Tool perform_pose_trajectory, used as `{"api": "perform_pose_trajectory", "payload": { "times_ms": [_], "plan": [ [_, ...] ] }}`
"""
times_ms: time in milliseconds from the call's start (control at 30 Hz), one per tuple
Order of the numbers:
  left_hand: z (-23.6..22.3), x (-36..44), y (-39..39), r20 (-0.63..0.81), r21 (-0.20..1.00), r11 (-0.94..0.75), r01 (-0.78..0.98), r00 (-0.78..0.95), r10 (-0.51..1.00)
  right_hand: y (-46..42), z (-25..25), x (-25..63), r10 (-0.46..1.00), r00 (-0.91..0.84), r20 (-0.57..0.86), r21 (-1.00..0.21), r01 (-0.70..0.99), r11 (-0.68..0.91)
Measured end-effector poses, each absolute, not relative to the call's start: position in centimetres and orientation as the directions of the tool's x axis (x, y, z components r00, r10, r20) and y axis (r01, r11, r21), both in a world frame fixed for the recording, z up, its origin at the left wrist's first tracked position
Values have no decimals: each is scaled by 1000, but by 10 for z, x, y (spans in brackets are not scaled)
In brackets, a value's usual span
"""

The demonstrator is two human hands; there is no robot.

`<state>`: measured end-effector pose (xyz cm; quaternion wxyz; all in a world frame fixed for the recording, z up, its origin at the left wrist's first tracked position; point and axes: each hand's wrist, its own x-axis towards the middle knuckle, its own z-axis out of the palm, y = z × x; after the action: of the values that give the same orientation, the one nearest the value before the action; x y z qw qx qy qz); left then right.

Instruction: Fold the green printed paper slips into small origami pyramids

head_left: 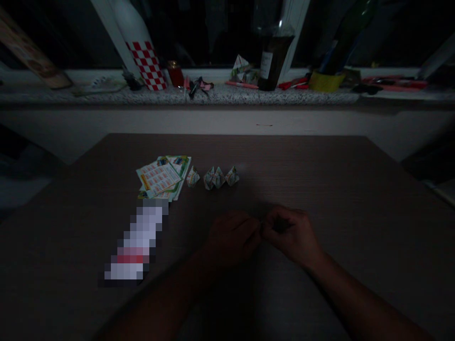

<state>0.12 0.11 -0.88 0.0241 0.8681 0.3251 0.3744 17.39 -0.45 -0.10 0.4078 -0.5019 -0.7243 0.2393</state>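
My left hand [233,236] and my right hand [292,233] meet fingertip to fingertip over the middle of the table. Both have their fingers closed in a pinch. Whatever lies between the fingertips is too dark and small to make out. Beyond them stand several small folded paper shapes in a row, among them a pointed one on the left [193,176] and one on the right [232,176]. To the left of that row lies a loose pile of printed paper sheets [159,177], with calendar-like grids on them.
A pixelated, bright oblong object [137,241] lies left of my left forearm. Behind the dim wooden table [320,166], a stone windowsill [220,97] carries a red-checked white bottle [145,61], a dark bottle [272,61], a yellow tape roll [326,81] and small clutter.
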Motion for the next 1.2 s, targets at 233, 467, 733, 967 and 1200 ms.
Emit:
{"api": "perform_pose_trajectory", "payload": {
  "times_ms": [233,467,733,967,1200],
  "plan": [
    [6,-9,-3,625,415,-645,642,314,715,8,-9,198,955,-22,295,-769,588,251],
    [5,-2,-3,359,839,-365,403,95,929,-3,-8,183,940,-124,318,-878,336,342],
    [2,-4,0,257,724,-431,540,368,894,-3,-7,180,877,-172,448,-769,426,477],
    [-1,-4,0,369,607,-627,488,526,766,-4,-3,180,805,-299,513,-654,471,592],
    [7,-6,-2,393,581,-663,472,551,736,-2,4,185,821,-267,504,-612,560,558]
  ]
}}
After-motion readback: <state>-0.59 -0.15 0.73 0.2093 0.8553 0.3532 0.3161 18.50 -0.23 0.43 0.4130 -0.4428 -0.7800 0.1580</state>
